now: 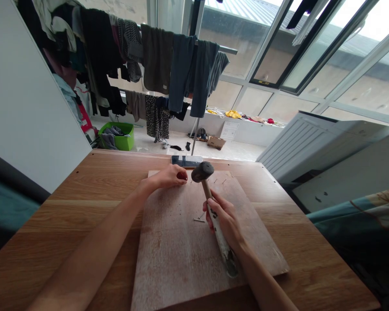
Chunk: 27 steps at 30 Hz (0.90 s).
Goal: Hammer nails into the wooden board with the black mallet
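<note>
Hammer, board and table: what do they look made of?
Hammer: dark, matte, rounded head, probably rubber, though metal cannot be ruled out; pale wooden handle with worn, stained patches, held in the right hand. Board: wood, unfinished and scuffed, with faded grain and small holes. Table: warm wood-look surface in smooth, even planks, possibly veneer or laminate.

one view only, worn on the person's head, looking forward and steeply down over a wooden table (84,181) from its near edge. it sits close above the work, so both forearms run in from the near side. farther off it takes in the floor, a clothes rack (168,65) and windows (327,52) at the far end.
</note>
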Available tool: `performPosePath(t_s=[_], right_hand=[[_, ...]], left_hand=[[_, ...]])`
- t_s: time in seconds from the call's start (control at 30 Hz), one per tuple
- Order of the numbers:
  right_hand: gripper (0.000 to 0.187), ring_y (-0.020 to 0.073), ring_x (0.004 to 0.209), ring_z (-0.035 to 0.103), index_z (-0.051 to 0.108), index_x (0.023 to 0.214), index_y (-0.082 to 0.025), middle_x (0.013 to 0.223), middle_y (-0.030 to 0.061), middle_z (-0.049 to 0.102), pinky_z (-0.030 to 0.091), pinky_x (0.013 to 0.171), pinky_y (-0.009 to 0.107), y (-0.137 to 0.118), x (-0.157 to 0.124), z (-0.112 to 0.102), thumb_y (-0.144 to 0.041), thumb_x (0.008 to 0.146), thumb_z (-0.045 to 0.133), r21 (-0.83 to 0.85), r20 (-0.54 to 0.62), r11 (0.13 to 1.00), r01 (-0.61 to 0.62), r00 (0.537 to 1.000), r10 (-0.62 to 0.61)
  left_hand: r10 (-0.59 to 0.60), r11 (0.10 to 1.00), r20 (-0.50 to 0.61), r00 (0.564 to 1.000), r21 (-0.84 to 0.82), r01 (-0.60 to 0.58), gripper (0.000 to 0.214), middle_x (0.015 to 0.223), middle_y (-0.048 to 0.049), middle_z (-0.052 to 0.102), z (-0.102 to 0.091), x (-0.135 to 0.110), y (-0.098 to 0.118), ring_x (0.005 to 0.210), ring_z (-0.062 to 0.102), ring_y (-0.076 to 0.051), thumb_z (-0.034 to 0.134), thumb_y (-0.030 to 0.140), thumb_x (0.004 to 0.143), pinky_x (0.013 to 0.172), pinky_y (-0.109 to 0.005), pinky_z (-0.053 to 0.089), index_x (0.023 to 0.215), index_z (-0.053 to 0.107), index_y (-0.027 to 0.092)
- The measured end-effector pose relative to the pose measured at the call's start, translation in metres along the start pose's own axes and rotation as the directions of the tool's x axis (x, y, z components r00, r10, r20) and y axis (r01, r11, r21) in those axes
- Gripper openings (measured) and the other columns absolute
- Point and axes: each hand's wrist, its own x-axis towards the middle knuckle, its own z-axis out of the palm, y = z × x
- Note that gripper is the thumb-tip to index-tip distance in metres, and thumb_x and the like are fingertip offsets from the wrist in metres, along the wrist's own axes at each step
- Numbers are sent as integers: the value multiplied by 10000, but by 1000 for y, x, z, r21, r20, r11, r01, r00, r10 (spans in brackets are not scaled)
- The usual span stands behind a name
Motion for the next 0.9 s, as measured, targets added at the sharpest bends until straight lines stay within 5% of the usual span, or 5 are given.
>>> performPosePath(t_s=[0.73,0.9], right_hand=[[446,56,420,451,639,1323,-243,835,-22,561,388,305,179,8,0,3,-480,946,615,-39,173,999,16,985,-9],[413,56,409,453,662,1252,-219,821,-23,571,382,304,179,5,0,3,-483,935,629,16,89,999,33,995,-34]], left_hand=[[98,994,9,995,-55,-98,110,613,42,545,1,2,-4,611,505,-118,656,246,681,580,-219,384,699,673,138],[-17,998,6,1000,64,17,189,683,21,598,-10,-3,5,641,535,-136,708,326,704,579,-232,403,768,663,154]])
